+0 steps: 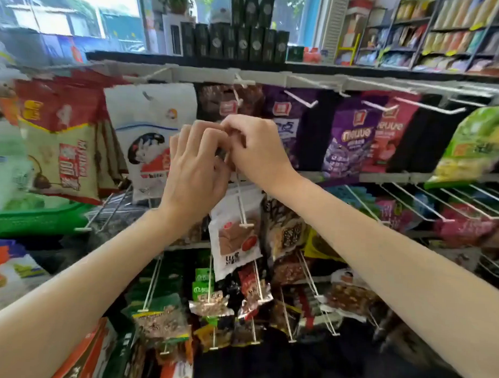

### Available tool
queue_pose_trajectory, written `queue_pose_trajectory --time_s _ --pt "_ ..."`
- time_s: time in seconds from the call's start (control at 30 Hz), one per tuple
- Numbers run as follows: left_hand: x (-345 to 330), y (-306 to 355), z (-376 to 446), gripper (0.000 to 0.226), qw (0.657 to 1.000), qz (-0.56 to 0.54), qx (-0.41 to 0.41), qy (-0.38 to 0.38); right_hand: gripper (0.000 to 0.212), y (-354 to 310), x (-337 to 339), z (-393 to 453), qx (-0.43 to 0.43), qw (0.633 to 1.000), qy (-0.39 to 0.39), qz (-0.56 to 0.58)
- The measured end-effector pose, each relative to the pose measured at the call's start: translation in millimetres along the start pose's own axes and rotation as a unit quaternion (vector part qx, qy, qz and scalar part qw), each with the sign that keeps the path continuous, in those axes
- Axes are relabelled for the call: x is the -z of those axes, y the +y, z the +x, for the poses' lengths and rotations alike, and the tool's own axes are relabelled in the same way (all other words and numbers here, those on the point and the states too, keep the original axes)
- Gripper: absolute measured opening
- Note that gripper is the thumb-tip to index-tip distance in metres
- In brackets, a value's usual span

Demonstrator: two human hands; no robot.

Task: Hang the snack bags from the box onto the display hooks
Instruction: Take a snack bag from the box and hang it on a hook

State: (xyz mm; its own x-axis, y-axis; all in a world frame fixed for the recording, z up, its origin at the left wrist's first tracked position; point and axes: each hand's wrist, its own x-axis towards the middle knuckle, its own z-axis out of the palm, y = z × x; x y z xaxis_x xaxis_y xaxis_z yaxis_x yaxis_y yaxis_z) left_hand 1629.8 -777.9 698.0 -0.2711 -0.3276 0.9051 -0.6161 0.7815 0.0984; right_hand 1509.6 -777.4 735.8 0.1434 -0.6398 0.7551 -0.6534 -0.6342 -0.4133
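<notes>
Both hands meet in front of the upper hook row of the snack rack. My left hand (198,161) and my right hand (255,145) have curled fingers that pinch something small and dark between them, mostly hidden by the fingers. A white display hook (243,205) runs down from under the hands, and a white snack bag (235,239) with a brown picture hangs on it. Dark brown snack bags (228,100) hang on the hook just behind the hands. The box is not clearly identifiable.
Purple bags (346,135), a red bag (391,131) and a green bag (479,143) hang to the right under bare white hook tips. A white rabbit-print bag (148,134) and red bags (57,142) hang left. Lower hooks carry several small packets (210,303). Orange cartons (89,355) sit bottom left.
</notes>
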Motion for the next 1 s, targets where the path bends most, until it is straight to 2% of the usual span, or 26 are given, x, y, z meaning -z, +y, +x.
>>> queue_pose_trajectory --time_s 0.13,0.23,0.37,0.5,0.53,0.6,0.7,0.77,0.83,0.87,0.93,0.97,1.0 --pt "-67 48 -30 0.019 0.991 -0.049 -0.047 -0.114 0.025 58 58 -71 -0.105 0.991 -0.059 -0.058" --pt "-127 93 -60 0.023 0.970 -0.083 -0.092 -0.208 0.024 110 97 -139 -0.203 0.967 -0.114 -0.099" --pt "-211 162 -108 0.025 0.941 -0.098 -0.110 -0.306 0.025 186 147 -247 -0.362 0.913 -0.149 -0.116" --pt "-293 223 -175 0.029 0.894 -0.092 -0.098 -0.428 0.029 255 195 -376 -0.511 0.833 -0.185 -0.109" --pt "-309 238 -193 0.030 0.875 -0.072 -0.097 -0.470 0.030 271 206 -409 -0.546 0.809 -0.194 -0.102" --pt "-337 262 -226 0.034 0.810 -0.018 -0.078 -0.581 0.034 296 225 -466 -0.600 0.762 -0.223 -0.098" --pt "-373 287 -265 0.041 0.706 0.005 0.020 -0.708 0.032 323 244 -527 -0.662 0.700 -0.250 -0.100" --pt "-397 297 -291 0.041 0.679 -0.029 0.081 -0.729 0.028 343 242 -563 -0.686 0.667 -0.260 -0.130" --pt "-428 306 -328 0.044 0.666 -0.052 0.104 -0.737 0.026 372 222 -610 -0.713 0.640 -0.254 -0.134" --pt "-443 311 -351 0.045 0.662 -0.056 0.115 -0.739 0.023 387 205 -636 -0.737 0.627 -0.235 -0.094" --pt "-472 320 -404 0.043 0.648 -0.063 0.128 -0.748 0.009 414 164 -690 -0.763 0.596 -0.246 -0.038" --pt "-486 323 -433 0.042 0.639 -0.066 0.133 -0.754 0.011 426 141 -716 -0.765 0.586 -0.268 -0.018" --pt "-498 325 -461 0.041 0.632 -0.069 0.135 -0.760 0.015 437 118 -740 -0.786 0.559 -0.265 0.020"
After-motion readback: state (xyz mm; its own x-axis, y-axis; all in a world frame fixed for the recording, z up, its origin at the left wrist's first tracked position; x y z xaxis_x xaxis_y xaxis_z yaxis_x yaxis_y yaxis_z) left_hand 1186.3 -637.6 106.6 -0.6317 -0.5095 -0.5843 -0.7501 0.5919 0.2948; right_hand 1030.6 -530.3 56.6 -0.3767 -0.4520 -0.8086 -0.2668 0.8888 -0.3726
